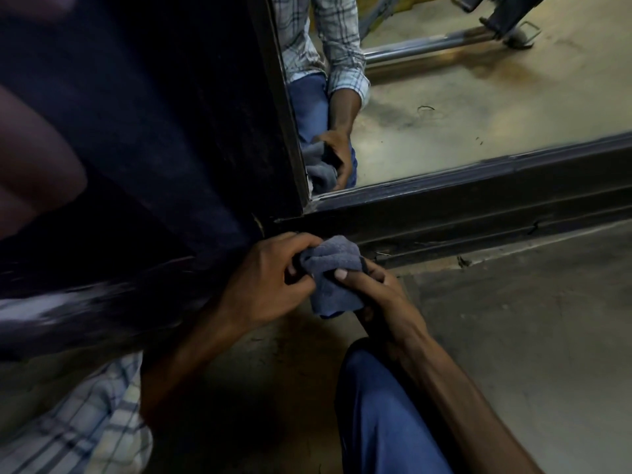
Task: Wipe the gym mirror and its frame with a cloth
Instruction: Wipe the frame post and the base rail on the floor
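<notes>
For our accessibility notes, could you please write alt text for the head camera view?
The left hand and right hand grip a bunched grey cloth at the bottom corner of the dark mirror frame, just above the floor.

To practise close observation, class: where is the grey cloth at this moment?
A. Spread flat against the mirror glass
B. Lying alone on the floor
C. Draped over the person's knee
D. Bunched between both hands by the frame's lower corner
D: the left hand and the right hand both grip the bunched cloth, close by the lower corner of the dark frame.
</notes>
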Motion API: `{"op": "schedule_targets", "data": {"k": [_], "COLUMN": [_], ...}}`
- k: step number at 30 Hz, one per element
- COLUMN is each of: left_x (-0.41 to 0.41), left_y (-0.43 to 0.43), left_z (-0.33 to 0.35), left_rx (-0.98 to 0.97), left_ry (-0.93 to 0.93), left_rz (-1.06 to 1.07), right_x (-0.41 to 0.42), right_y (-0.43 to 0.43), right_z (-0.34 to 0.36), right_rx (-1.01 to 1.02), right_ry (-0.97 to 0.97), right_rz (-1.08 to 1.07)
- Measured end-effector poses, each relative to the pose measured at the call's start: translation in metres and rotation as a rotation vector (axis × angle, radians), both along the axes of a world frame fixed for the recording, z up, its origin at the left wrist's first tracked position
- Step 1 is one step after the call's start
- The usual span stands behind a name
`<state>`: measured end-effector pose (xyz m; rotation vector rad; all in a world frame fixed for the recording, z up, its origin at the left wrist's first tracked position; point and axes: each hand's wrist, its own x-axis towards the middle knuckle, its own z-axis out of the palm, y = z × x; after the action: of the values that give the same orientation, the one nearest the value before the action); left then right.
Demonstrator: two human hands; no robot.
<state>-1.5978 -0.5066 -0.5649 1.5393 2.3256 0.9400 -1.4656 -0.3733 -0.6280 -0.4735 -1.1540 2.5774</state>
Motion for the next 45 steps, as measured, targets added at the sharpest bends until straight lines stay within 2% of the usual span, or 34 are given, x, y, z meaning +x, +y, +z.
{"op": "schedule_targets", "data": {"k": [3,7,10,12,16,20,22,24,26,27,28,32,35,41,42,45], "left_x": [0.001,-0.002,0.001,-0.001,-0.01,-0.02,-0.022,-0.023,-0.025,-0.027,-0.029,-0.042,-0.042,-0.033,-0.031,-0.026], "left_y": [0.003,0.004,0.006,0.005,0.002,0.005,0.002,-0.001,-0.004,-0.005,-0.006,-0.011,-0.013,-0.012,-0.01,-0.001], "left_z": [-0.002,0.002,0.001,-0.001,-0.005,-0.013,-0.015,-0.013,-0.01,-0.01,-0.01,-0.007,-0.004,-0.007,-0.009,-0.013], "left_rx": [0.041,0.103,0.079,0.034,-0.034,-0.01,0.002,-0.035,-0.053,-0.039,-0.013,0.078,0.079,0.082,0.072,0.095], "left_ry": [0.15,0.625,0.814,0.891,0.98,1.112,1.15,1.15,1.156,1.163,1.17,1.184,1.192,1.141,1.122,1.114], "left_rz": [0.056,0.231,0.312,0.339,0.381,0.402,0.411,0.391,0.355,0.342,0.33,0.278,0.274,0.306,0.309,0.27], "right_x": [0.002,0.006,0.009,0.007,-0.025,-0.054,-0.052,-0.046,-0.044,-0.046,-0.05,-0.067,-0.064,-0.029,-0.032,-0.05], "right_y": [0.002,0.017,0.034,0.044,0.026,-0.013,-0.008,0.01,0.024,0.023,0.017,-0.024,-0.022,0.022,0.024,-0.002], "right_z": [-0.005,-0.003,0.016,0.024,0.018,-0.001,0.001,0.01,0.021,0.022,0.019,-0.019,-0.017,0.03,0.025,-0.013], "right_rx": [0.053,0.423,0.565,0.684,0.954,1.275,1.397,1.375,1.238,1.19,1.198,1.45,1.416,1.152,1.174,1.464], "right_ry": [-0.038,-0.157,-0.145,-0.134,-0.14,0.017,0.055,0.047,-0.007,-0.025,-0.016,0.044,0.044,-0.024,-0.018,0.0], "right_rz": [-0.079,-0.563,-0.891,-0.991,-0.946,-0.577,-0.497,-0.64,-0.869,-0.915,-0.887,-0.479,-0.483,-1.05,-1.018,-0.593]}}
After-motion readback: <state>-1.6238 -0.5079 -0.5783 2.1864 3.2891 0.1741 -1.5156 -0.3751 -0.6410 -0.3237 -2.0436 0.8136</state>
